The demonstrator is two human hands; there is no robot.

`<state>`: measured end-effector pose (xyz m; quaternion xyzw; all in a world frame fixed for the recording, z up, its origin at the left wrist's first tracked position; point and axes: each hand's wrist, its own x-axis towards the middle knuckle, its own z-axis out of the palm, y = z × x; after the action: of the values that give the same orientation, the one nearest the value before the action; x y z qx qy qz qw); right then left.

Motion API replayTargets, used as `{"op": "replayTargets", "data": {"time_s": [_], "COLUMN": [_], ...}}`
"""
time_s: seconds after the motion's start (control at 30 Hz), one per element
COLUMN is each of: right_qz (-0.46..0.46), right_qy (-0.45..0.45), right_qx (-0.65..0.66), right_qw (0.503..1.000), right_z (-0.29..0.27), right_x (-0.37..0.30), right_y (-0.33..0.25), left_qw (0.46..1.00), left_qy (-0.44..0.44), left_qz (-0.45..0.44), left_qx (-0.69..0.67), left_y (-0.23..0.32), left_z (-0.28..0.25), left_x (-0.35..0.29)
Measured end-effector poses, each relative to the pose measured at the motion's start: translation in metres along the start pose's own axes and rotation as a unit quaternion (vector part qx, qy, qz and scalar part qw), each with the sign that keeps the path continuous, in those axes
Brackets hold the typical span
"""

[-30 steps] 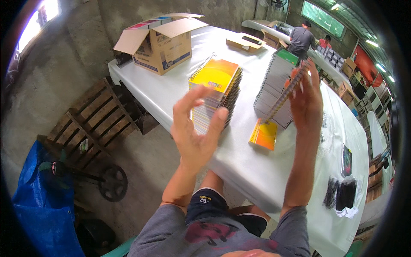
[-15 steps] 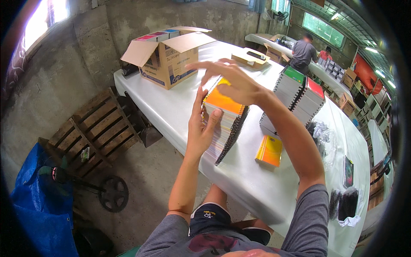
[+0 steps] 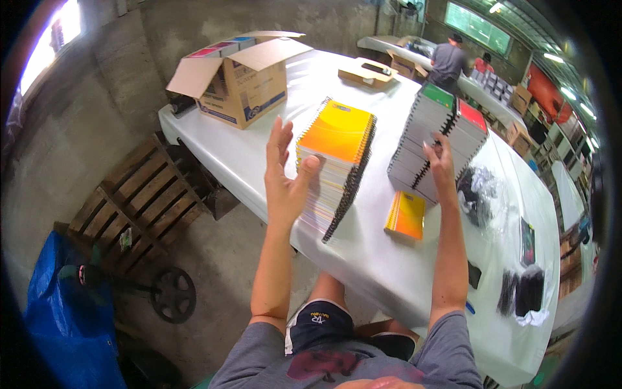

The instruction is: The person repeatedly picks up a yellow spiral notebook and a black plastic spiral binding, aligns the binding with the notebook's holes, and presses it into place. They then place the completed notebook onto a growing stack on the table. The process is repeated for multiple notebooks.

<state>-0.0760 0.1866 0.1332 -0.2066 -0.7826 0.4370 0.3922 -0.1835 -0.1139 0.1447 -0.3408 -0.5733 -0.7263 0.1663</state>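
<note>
A: Starting with the tall stack of yellow-orange notebooks (image 3: 337, 174): standing where, exactly?

B: Standing on the white table (image 3: 366, 269), close to its near edge, with dark coils (image 3: 351, 187) bunching down the right side. Probably risking a sideways slip, because of round bindings preventing a flat, even pile.

A: And supporting it with the left hand (image 3: 283, 185)?

B: Showing parted fingers, gripping nothing, with the thumb overlapping the near face. Touching or just hovering: impossible to tell. Possibly toppling the pile through one uneven push up high.

A: And doing what with the right hand (image 3: 443, 159)?

B: Curling fingers in front of the green-topped stack (image 3: 411, 144) and the red-topped stack (image 3: 468, 135). Grasping or merely resting there: not possible to tell. Perhaps snagging a fingertip in a binding and dragging notebooks out of line.

A: Looking further out?

B: Seeing a small yellow-orange pile (image 3: 408, 218) lying just in front of the green-topped stack, perhaps risking a knock from the right wrist. Noticing crumpled clear plastic (image 3: 497, 202) lying to the right, possibly catching on a passing forearm. Finding an open carton (image 3: 258, 89) standing well apart, probably threatening little.
</note>
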Motion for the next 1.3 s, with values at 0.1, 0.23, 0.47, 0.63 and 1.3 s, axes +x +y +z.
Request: {"op": "replayTargets", "data": {"time_s": [0.1,0.23,0.47,0.63,1.3], "right_qz": [0.157,0.257,0.244,0.128,0.128], "right_qy": [-0.016,-0.075,-0.082,0.041,0.008], "right_qx": [-0.201,-0.247,-0.215,-0.098,-0.264], "right_qw": [0.967,0.931,0.942,0.986,0.956], "right_z": [-0.045,-0.032,-0.036,-0.043,-0.21], "right_x": [-0.045,-0.108,-0.119,-0.142,-0.241], "right_y": [0.087,0.101,0.096,0.042,0.028], "left_qw": [1.0,0.997,0.998,0.967,0.845], "left_qy": [-0.015,-0.027,-0.003,0.15,-0.387], "left_qz": [0.007,-0.01,-0.04,0.165,0.223], "left_qx": [-0.022,-0.069,-0.052,0.121,0.293], "left_y": [-0.005,-0.004,0.001,0.035,0.003], "left_z": [0.006,0.014,0.015,0.014,0.167], "left_x": [0.005,0.002,0.001,-0.021,-0.231]}}
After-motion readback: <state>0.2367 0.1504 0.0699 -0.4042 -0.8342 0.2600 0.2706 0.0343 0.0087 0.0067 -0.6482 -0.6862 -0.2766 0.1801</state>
